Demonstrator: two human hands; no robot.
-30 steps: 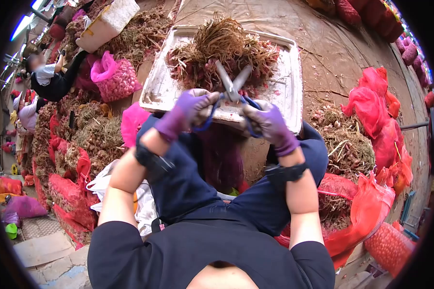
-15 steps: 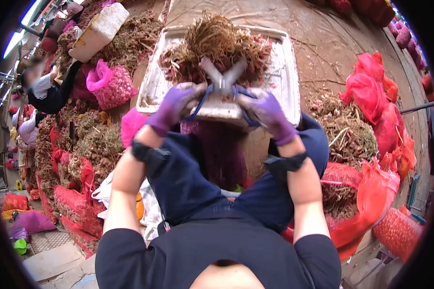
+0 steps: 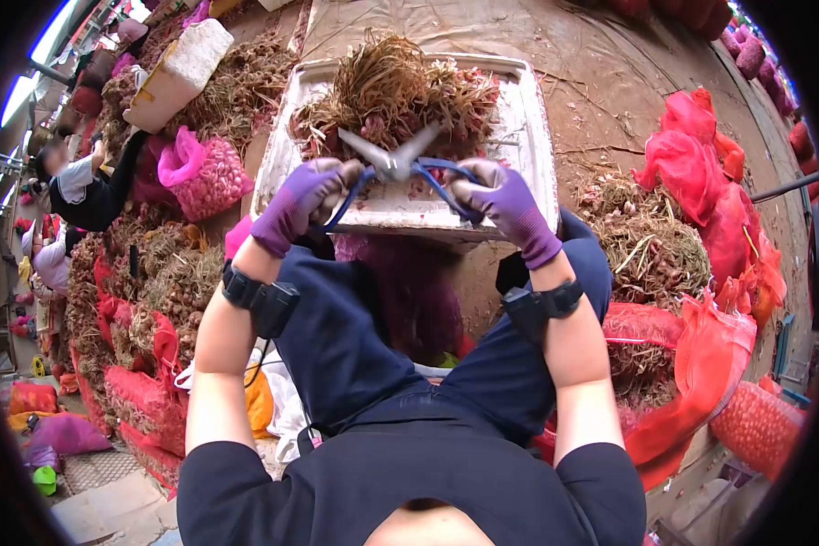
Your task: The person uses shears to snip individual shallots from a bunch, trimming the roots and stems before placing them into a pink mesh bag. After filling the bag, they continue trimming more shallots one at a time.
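Both of my hands wear purple gloves and hold a large pair of shears (image 3: pixel 393 165) with blue handles over the near part of a white tray (image 3: pixel 544 155). My left hand (image 3: pixel 315 193) is closed round the left handle, and my right hand (image 3: pixel 493 195) round the right one. The grey blades stand wide apart in a V, pointing away from me. Just beyond them a heap of dried bulbs with long stems and roots (image 3: pixel 387 86) lies in the tray. Small reddish scraps are scattered on the tray's bottom.
Piles of dried stems lie at the left (image 3: pixel 173 273) and right (image 3: pixel 651 241). Near the left pile are a pink bag of bulbs (image 3: pixel 211 177), a white foam box (image 3: pixel 177 77) and a seated person (image 3: pixel 86 191). Red mesh bags (image 3: pixel 682 146) stand at the right.
The shears' blades and handles have spread wider apart. Both hands have shifted slightly left with the shears, and the tray appears a little further left.
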